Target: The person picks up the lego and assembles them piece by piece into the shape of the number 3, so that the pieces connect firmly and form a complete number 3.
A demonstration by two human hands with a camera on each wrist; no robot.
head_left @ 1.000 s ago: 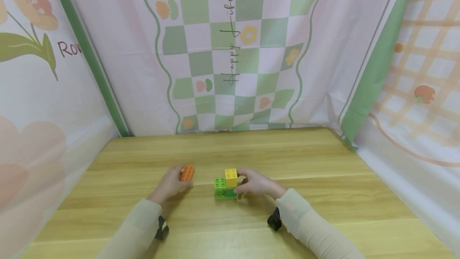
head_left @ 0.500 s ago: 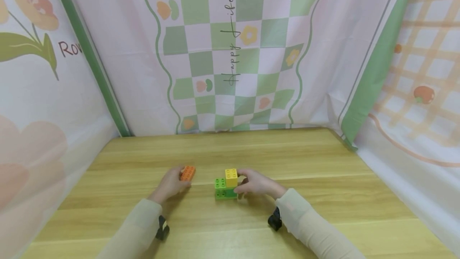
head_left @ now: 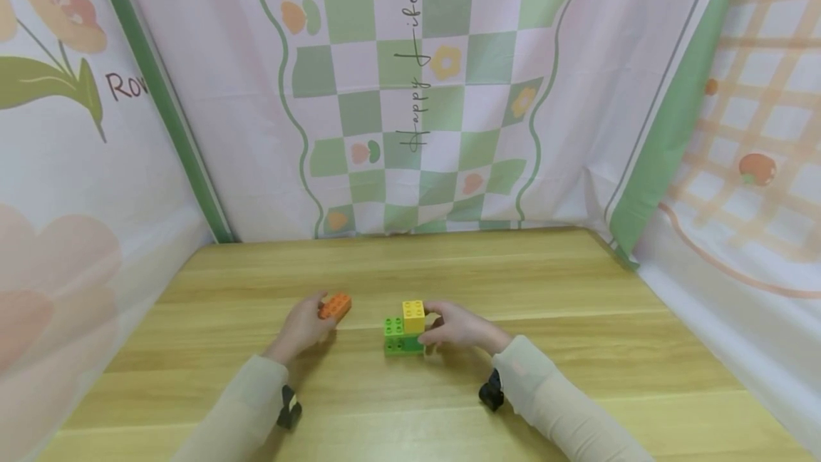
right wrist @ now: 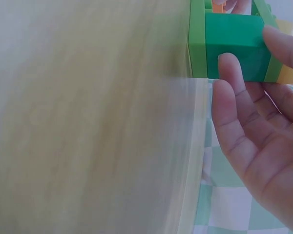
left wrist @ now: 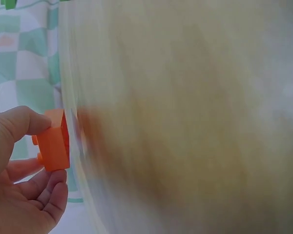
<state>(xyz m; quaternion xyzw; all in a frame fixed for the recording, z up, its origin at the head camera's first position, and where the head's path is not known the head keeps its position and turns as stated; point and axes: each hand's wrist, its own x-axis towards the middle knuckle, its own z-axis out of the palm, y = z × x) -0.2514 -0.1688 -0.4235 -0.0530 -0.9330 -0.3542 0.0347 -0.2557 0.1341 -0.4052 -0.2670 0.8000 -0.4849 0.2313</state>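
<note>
My left hand (head_left: 300,328) pinches an orange toy building brick (head_left: 336,306) between thumb and fingers, left of the middle of the table. In the left wrist view this orange brick (left wrist: 53,146) is on its side, studs facing the palm, close over the wood. A stack of building bricks stands to its right: a yellow brick (head_left: 413,317) sits raised on the right, light green bricks (head_left: 393,337) at left and below. The right hand (head_left: 454,326) holds the stack's right end. In the right wrist view its fingertips touch a dark green brick (right wrist: 234,39), thumb near the top edge.
Both hands work over a wooden table (head_left: 410,405). A checkered cloth curtain (head_left: 442,113) hangs at its far edge, and printed cloths (head_left: 58,269) enclose the left and right sides. A black wrist camera (head_left: 290,408) sits under the left sleeve, another under the right.
The orange brick has turned and tilted in my left hand's fingers, shifting slightly to the right. My right hand and the stack have stayed in place.
</note>
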